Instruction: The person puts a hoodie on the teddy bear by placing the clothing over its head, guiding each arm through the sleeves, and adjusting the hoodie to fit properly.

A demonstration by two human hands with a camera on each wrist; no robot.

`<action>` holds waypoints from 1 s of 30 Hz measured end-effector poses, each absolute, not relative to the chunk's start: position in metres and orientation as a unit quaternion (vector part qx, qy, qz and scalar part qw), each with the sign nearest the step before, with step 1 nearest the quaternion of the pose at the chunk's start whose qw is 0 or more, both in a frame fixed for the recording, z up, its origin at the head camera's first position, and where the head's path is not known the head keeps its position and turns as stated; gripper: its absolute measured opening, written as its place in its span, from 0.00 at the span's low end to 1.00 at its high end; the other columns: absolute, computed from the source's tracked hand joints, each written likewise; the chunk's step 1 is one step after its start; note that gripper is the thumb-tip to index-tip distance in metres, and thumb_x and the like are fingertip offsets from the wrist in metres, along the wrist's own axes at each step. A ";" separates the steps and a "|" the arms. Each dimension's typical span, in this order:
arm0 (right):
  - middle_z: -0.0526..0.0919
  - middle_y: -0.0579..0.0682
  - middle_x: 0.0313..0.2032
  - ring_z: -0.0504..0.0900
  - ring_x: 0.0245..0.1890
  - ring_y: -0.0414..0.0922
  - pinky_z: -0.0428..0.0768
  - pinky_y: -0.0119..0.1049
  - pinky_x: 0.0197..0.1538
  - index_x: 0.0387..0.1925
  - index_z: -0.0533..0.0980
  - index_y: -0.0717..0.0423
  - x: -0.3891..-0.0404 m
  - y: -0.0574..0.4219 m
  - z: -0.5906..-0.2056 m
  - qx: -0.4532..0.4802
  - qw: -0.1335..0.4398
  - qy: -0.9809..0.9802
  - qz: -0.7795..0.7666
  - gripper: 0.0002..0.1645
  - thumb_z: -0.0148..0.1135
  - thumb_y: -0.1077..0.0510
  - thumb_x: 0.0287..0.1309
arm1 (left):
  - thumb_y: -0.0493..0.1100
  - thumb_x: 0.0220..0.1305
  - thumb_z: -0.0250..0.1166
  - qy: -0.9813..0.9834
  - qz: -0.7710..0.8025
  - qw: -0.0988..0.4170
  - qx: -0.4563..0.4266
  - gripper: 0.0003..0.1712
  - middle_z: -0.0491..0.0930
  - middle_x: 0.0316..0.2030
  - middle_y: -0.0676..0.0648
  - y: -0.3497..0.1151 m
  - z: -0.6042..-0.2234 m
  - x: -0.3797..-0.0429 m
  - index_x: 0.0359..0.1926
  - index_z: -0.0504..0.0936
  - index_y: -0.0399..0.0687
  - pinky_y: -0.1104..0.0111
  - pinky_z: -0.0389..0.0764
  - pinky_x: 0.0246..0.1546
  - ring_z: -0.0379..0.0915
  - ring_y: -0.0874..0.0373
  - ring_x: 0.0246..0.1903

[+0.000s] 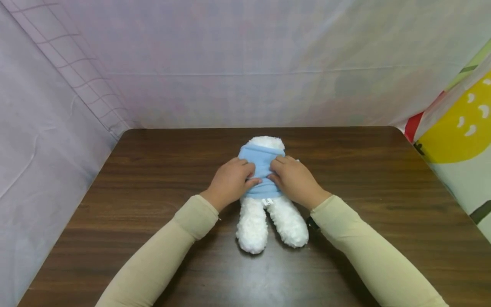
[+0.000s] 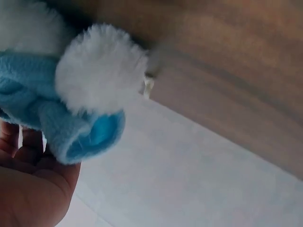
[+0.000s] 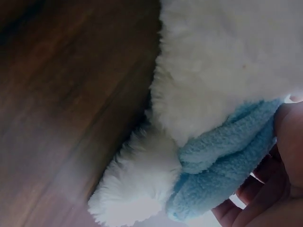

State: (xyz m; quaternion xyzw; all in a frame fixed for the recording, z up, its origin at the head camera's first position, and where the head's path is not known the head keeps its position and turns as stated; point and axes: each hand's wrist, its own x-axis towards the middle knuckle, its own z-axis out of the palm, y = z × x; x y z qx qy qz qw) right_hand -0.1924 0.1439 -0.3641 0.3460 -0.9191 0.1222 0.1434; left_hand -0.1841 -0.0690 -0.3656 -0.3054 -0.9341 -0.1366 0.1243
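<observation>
A white fluffy plush toy [image 1: 253,230] lies on the table, its two long limbs pointing toward me. Around its body is a light blue fleece garment [image 1: 262,160], wrinkled between my hands. My left hand [image 1: 232,179] grips the garment's left side, thumb and fingers bent on the cloth. On the other side my right hand [image 1: 297,179] pinches the fabric the same way. The left wrist view shows an open blue cuff [image 2: 94,137] beside a rounded white limb [image 2: 102,68]. In the right wrist view, blue folds [image 3: 227,151] meet my curled fingers. The toy's face is not visible.
The brown wooden table [image 1: 153,162] extends to both sides of the toy. A pale cloth [image 1: 230,64] hangs along the back edge, and a white one [image 1: 38,149] along the left. At the right is a patterned cloth [image 1: 460,132] with a yellow shape.
</observation>
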 end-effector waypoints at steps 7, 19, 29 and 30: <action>0.72 0.49 0.32 0.71 0.33 0.50 0.73 0.44 0.33 0.30 0.70 0.54 -0.193 0.143 -0.365 0.341 0.142 -0.921 0.124 0.12 0.66 0.57 0.64 | 0.55 0.67 0.65 -0.926 -0.157 0.134 -0.315 0.19 0.68 0.22 0.53 -0.072 -0.371 -0.183 0.29 0.69 0.51 0.66 0.71 0.30 0.68 0.57 0.28; 0.71 0.49 0.31 0.71 0.32 0.49 0.71 0.42 0.33 0.30 0.70 0.54 -0.194 0.144 -0.364 0.344 0.124 -0.921 0.132 0.13 0.66 0.56 0.64 | 0.59 0.66 0.64 -0.936 -0.144 0.120 -0.298 0.26 0.81 0.51 0.47 -0.074 -0.369 -0.186 0.54 0.78 0.45 0.53 0.65 0.65 0.73 0.51 0.53; 0.71 0.48 0.31 0.72 0.35 0.49 0.71 0.43 0.35 0.30 0.69 0.53 -0.193 0.146 -0.363 0.343 0.113 -0.921 0.145 0.12 0.65 0.57 0.65 | 0.59 0.66 0.64 -0.937 -0.153 0.108 -0.293 0.19 0.71 0.24 0.55 -0.070 -0.373 -0.188 0.35 0.71 0.50 0.65 0.72 0.35 0.67 0.57 0.29; 0.71 0.47 0.31 0.72 0.35 0.48 0.71 0.43 0.35 0.30 0.69 0.52 -0.193 0.146 -0.363 0.341 0.111 -0.922 0.148 0.13 0.65 0.57 0.64 | 0.59 0.66 0.64 -0.938 -0.151 0.108 -0.294 0.19 0.70 0.24 0.55 -0.070 -0.373 -0.187 0.35 0.70 0.51 0.65 0.69 0.30 0.65 0.58 0.27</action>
